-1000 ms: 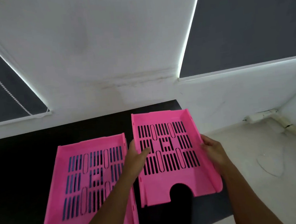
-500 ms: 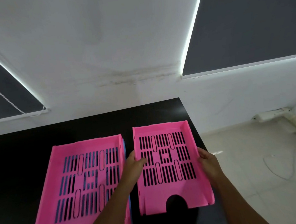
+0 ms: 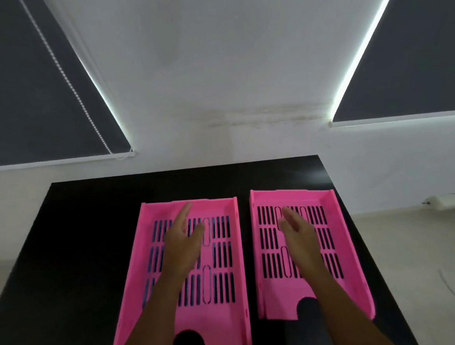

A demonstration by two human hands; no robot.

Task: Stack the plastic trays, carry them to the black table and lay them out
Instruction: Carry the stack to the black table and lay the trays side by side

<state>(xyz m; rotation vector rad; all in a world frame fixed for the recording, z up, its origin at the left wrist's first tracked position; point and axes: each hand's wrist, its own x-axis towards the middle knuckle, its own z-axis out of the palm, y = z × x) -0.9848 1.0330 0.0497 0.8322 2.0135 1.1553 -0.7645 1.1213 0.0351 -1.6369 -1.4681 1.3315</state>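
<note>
Presently, two pink slotted plastic trays lie side by side on the black tabletop (image 3: 88, 241), long sides parallel, a narrow strip of black showing between them. Each has a raised rim on three sides and a half-round notch cut in the near edge.

Left pink tray (image 3: 227, 325): the larger in view. Blue shows through its slots and along the lower left slots, so something blue sits under it; whether that is another tray cannot be told. Its near edge reaches close to the bottom of the frame.

Right pink tray (image 3: 347, 244): flat on the tabletop, black showing through the slots. Its right rim lies near the right edge of the tabletop.

Left hand (image 3: 184, 243): above the left pink tray, fingers extended and loosely spread, thumb out to the right, holding nothing. Contact with the tray floor cannot be told; the hand is slightly blurred.

Right hand (image 3: 295, 227): above the right pink tray, fingers extended forward and close together, empty. Contact also cannot be told.

Both forearms enter from the bottom edge, bare.

Surroundings: white wall behind the tabletop, a dark roller blind (image 3: 19, 95) at upper left with a bead chain (image 3: 70, 84), a second dark blind (image 3: 418, 56) at upper right. Pale floor (image 3: 423, 251) to the right.
</note>
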